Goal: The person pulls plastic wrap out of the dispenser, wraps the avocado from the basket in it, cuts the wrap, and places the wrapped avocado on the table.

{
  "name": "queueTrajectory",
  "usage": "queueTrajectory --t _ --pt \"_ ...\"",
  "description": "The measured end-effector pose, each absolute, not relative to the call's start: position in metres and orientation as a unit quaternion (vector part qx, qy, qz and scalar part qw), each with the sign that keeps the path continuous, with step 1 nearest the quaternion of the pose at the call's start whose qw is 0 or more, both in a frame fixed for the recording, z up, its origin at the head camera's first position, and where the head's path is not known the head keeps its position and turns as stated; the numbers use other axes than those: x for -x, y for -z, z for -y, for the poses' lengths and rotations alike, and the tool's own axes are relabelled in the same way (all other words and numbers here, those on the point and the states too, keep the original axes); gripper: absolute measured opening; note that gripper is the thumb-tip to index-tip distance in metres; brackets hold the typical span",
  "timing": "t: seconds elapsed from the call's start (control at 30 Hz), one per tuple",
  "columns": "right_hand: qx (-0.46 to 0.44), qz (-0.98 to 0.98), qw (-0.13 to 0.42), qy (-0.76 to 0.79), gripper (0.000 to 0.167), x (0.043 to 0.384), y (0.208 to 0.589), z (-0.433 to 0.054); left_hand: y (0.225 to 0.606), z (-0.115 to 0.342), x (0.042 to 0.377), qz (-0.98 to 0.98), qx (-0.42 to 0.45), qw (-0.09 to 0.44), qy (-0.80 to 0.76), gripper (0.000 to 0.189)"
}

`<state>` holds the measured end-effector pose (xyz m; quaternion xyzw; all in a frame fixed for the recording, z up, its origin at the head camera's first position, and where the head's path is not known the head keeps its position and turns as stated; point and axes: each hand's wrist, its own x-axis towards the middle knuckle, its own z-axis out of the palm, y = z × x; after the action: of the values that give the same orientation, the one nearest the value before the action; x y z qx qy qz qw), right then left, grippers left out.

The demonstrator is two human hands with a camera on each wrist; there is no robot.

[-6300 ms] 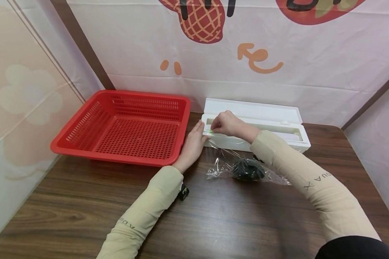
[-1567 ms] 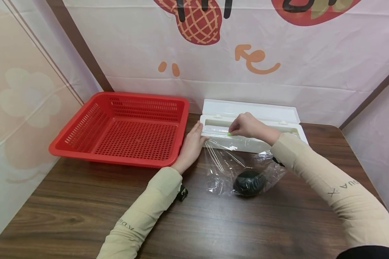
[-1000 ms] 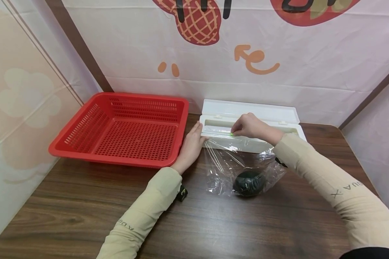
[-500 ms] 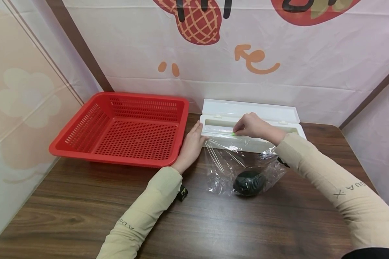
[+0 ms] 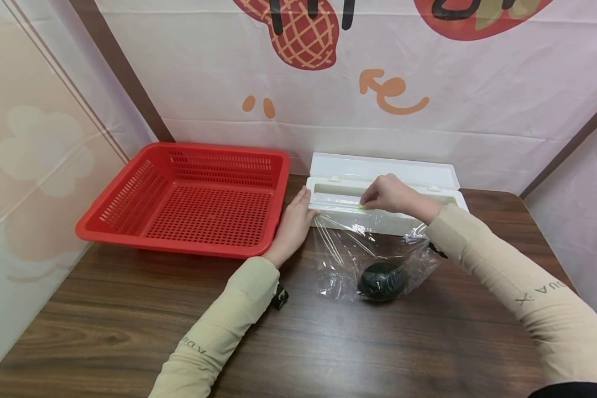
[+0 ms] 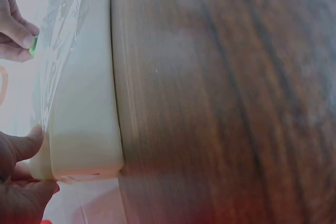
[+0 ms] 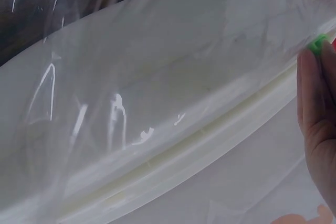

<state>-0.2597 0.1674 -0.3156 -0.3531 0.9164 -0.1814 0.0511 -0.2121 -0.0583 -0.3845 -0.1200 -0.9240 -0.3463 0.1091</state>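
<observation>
A white cling film dispenser [image 5: 385, 221] stands at the back of the table with its lid [image 5: 383, 170] raised. My left hand [image 5: 293, 224] holds its left end, thumb over the front corner. My right hand [image 5: 389, 194] pinches a small green slide cutter [image 5: 361, 206] on the front rail, about a third of the way along. Clear cling film [image 5: 345, 249] hangs from the rail onto the table. Under or in the film lies a dark green, avocado-like oval [image 5: 383, 281]. In the right wrist view the fingertips touch the green cutter [image 7: 317, 44].
A red perforated basket [image 5: 179, 243] stands at the left, close beside my left hand. Behind the dispenser hangs a printed cloth backdrop [image 5: 204, 83]. The dark wood table [image 5: 328, 354] extends toward me.
My right hand has slid the green cutter rightward along the rail, only slightly in the last second. Since the earliest frame, the film and dark oval have come nearer me. My left hand stays put.
</observation>
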Motion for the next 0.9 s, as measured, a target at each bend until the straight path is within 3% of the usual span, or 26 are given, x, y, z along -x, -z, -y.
queueTrajectory --t 0.9 --pt "0.343 -0.922 0.045 0.177 0.008 0.257 0.314 -0.180 0.385 0.058 0.213 0.926 0.114 0.115 0.341 0.056"
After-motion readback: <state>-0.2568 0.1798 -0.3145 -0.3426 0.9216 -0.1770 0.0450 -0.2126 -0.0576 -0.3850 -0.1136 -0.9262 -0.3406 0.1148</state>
